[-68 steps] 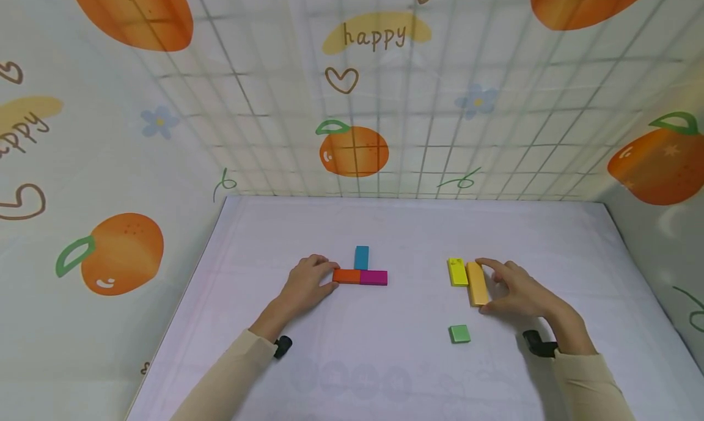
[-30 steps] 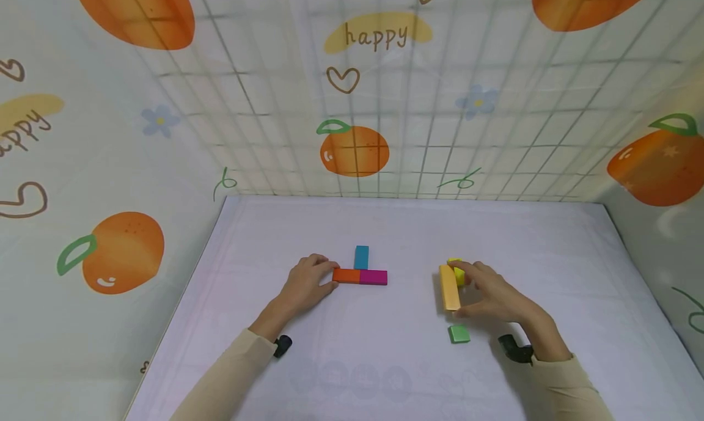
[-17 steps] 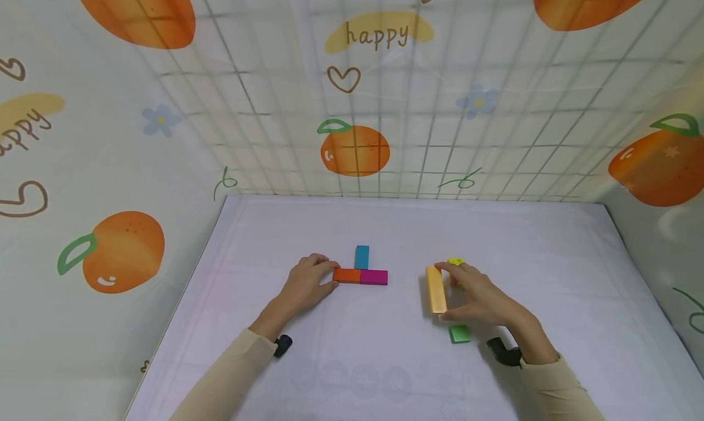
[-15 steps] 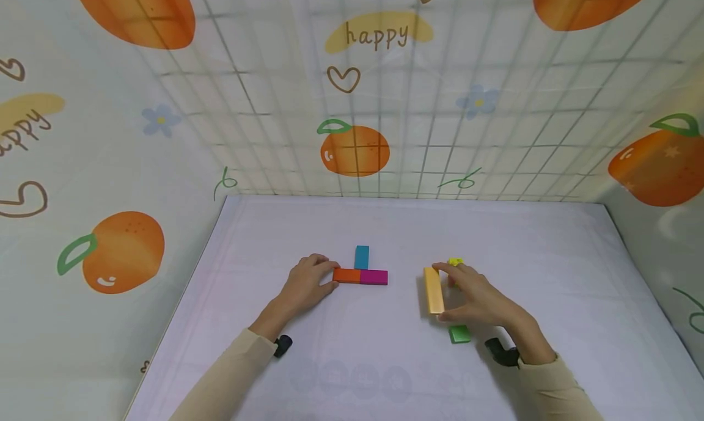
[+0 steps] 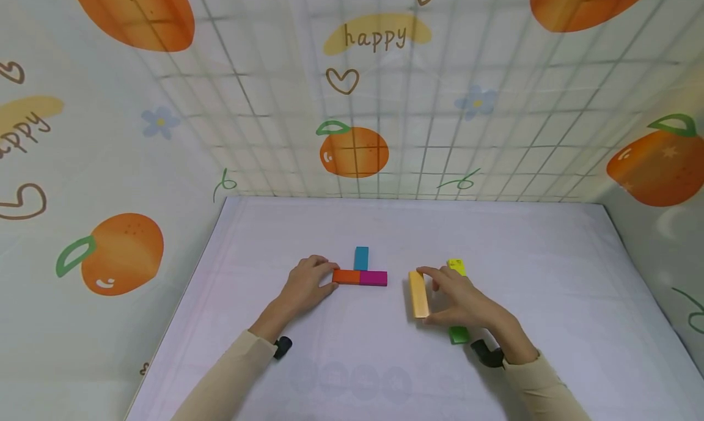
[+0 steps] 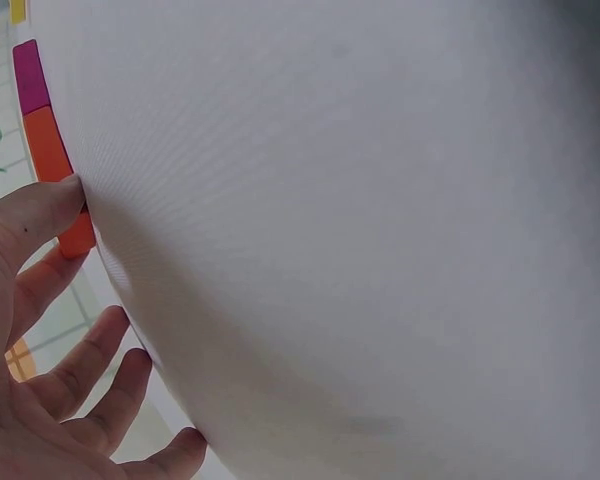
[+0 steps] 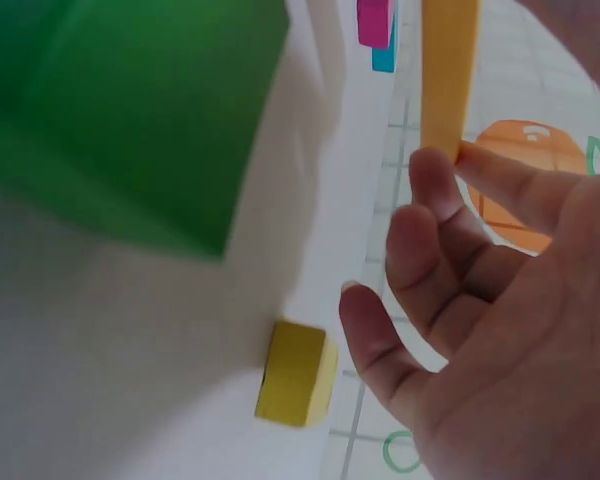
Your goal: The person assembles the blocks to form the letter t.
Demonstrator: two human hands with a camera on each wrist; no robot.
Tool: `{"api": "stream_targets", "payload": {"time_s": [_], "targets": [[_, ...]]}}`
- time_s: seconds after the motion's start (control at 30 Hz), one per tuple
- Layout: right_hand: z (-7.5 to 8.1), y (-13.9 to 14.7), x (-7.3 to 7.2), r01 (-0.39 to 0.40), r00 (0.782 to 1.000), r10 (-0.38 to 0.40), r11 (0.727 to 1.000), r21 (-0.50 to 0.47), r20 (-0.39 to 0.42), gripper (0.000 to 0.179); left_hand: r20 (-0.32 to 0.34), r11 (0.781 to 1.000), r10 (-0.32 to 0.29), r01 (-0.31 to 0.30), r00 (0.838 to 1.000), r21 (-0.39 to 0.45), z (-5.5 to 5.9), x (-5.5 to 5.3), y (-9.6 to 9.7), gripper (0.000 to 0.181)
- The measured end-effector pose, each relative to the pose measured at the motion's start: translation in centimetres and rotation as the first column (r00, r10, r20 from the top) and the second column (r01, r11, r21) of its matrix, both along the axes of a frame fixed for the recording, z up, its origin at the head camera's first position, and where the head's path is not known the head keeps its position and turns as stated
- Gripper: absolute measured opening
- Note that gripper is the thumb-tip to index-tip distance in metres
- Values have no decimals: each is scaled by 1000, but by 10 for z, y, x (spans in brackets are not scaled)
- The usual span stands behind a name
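Left hand (image 5: 305, 285) pinches the orange block (image 5: 347, 277), apparently steadying it; right hand (image 5: 463, 299) grips the long yellow block (image 5: 418, 294) by its ends, leaving its left side bare.

The amber block (image 5: 418, 294) has moved left, nearer the magenta block (image 5: 373, 278).

free tabletop (image 5: 396, 299) lies between the light-orange block (image 5: 417, 294) and magenta block (image 5: 373, 278), which bars the way further left.
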State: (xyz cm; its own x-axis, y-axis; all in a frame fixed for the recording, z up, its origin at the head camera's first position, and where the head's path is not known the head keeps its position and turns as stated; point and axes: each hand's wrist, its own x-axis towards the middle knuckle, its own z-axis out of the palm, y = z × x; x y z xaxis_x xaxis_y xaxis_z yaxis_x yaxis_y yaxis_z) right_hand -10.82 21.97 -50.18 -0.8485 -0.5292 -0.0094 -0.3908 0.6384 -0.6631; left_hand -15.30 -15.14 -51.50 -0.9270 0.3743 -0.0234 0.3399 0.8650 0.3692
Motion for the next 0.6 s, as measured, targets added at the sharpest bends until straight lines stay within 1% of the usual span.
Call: {"api": "stream_targets", "payload": {"time_s": [0.3, 0.6], "targets": [[-1, -14, 0, 9, 1000, -9, 1000, 17, 17, 95, -10, 1000, -3, 3, 1000, 11, 0, 0, 0, 38], [-1, -33, -1, -26, 1000, 26, 999, 23, 3, 94, -7, 1000, -6, 6, 1000, 2, -1, -1, -1, 38]]}}
